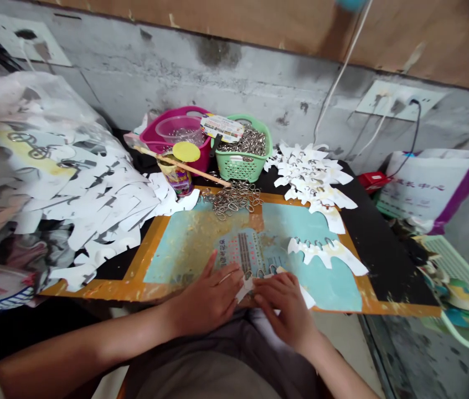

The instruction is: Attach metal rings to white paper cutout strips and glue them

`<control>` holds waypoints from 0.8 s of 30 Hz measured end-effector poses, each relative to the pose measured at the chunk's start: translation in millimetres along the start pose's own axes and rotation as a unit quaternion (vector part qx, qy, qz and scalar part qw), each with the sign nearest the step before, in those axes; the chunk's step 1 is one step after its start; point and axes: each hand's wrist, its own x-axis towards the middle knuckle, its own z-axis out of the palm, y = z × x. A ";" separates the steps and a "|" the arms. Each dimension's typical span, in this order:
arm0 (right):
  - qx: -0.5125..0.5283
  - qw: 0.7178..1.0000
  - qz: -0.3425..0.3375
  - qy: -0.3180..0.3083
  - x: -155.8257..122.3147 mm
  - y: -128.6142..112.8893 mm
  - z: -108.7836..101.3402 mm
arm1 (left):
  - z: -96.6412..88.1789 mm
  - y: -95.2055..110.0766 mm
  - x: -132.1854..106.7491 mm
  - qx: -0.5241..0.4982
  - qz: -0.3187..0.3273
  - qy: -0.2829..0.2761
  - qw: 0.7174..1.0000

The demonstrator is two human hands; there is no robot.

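Two hands at bottom centre: left hand [209, 302] and right hand [288, 313] both pinch a white paper cutout [246, 288] on the blue mat [184, 244]. Metal rings [232, 200] piled above, mid-frame.

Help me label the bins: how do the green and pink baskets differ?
The green basket has mesh walls; the pink basket looks solid-walled. The green basket is heaped with metal rings; the pink basket holds a clear bowl. Both stand side by side at the back of the table, away from the left hand and right hand, which hold a white cutout.
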 end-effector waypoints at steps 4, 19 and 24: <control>0.056 0.988 0.080 0.121 15.9 3.8 -7.7 | 3.8 5.4 -2.5 0.016 -0.021 0.037 0.999; 0.251 0.963 0.093 -0.029 43.8 -20.8 -35.2 | -11.9 30.8 -0.1 -0.451 -0.355 0.137 0.807; 0.283 0.954 0.100 -0.027 44.3 -38.3 -40.0 | -4.1 32.5 26.2 -0.562 -0.400 0.053 0.722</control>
